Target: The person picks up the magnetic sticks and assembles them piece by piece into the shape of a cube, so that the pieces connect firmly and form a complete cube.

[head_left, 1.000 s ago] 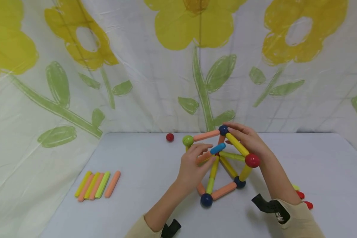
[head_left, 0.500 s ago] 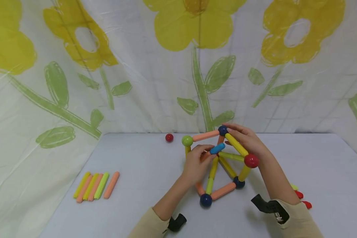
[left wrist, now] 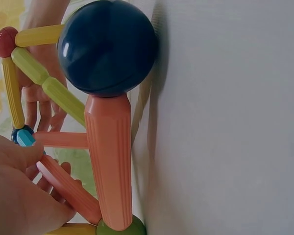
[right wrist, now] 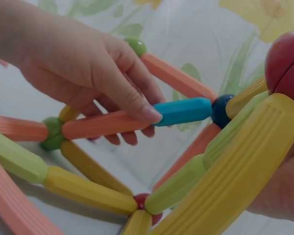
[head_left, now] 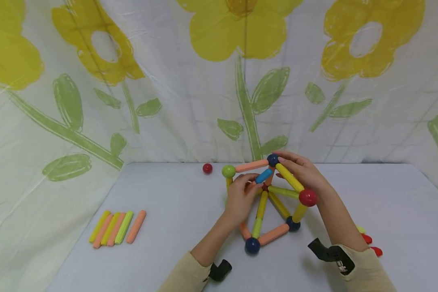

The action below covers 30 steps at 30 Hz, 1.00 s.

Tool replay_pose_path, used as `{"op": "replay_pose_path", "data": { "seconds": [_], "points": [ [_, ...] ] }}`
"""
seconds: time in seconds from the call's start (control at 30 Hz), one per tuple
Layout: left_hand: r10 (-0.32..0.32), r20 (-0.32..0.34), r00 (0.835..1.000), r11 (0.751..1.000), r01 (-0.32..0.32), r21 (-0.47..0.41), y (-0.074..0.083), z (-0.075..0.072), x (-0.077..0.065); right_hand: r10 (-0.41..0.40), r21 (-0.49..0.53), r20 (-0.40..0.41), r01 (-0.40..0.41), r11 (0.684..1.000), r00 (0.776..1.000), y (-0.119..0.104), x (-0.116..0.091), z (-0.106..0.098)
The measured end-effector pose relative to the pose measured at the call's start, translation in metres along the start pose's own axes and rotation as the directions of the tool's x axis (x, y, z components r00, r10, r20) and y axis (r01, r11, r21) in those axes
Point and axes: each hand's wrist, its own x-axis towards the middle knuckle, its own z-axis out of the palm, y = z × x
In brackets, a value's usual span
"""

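A frame of coloured magnetic sticks and balls stands on the table. My left hand [head_left: 239, 198] pinches an orange stick [right wrist: 100, 125] and a short blue stick [head_left: 264, 176] where they meet end to end. The orange stick's other end sits at a green ball [right wrist: 53, 132]. The blue stick's free tip points up at the top navy ball [head_left: 273, 159] and lies right by it in the right wrist view. My right hand [head_left: 303, 170] holds that navy ball with its fingertips; a yellow stick [head_left: 290, 177] runs from there to a red ball [head_left: 308, 198].
Several yellow, orange and lime sticks [head_left: 118, 229] lie side by side at the left of the table [head_left: 175, 243]. A loose red ball [head_left: 207, 168] is at the back edge. Red pieces [head_left: 376, 251] show beside my right sleeve. A flowered cloth [head_left: 190, 109] hangs behind.
My left hand has tilted the blue stick more steeply, its tip rising toward the top navy ball. The fingers have closed in around the joint. My right hand stays at the navy ball.
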Motion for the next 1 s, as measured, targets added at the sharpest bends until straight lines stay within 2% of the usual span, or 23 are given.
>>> {"op": "replay_pose_path", "data": {
  "seconds": [0.3,0.5,0.6,0.73,1.0],
  "points": [
    [-0.035,-0.065,0.997,0.999,0.036,0.008,0.0033,0.0042,0.0020,-0.009,0.019,0.013,0.009,1.000,1.000,0.0009,0.0000,-0.0005],
    [-0.060,-0.072,0.996,0.998,0.061,0.011,0.0047,0.0045,0.0028,0.008,0.011,0.010,-0.008,1.000,1.000,0.0003,-0.0008,-0.0001],
    [-0.060,-0.070,0.996,0.998,0.059,-0.006,0.0048,0.0035,0.0031,0.011,0.012,0.014,-0.011,1.000,1.000,0.0000,-0.0001,0.0002],
    [-0.026,-0.080,0.996,0.999,0.024,-0.030,0.0024,0.0027,0.0029,0.009,0.011,0.020,-0.009,1.000,1.000,-0.0001,0.0012,0.0012],
    [-0.012,-0.084,0.996,1.000,0.012,-0.008,-0.0012,0.0044,0.0041,0.015,0.004,0.009,-0.015,1.000,1.000,0.0003,0.0009,0.0018]
  ]
}}
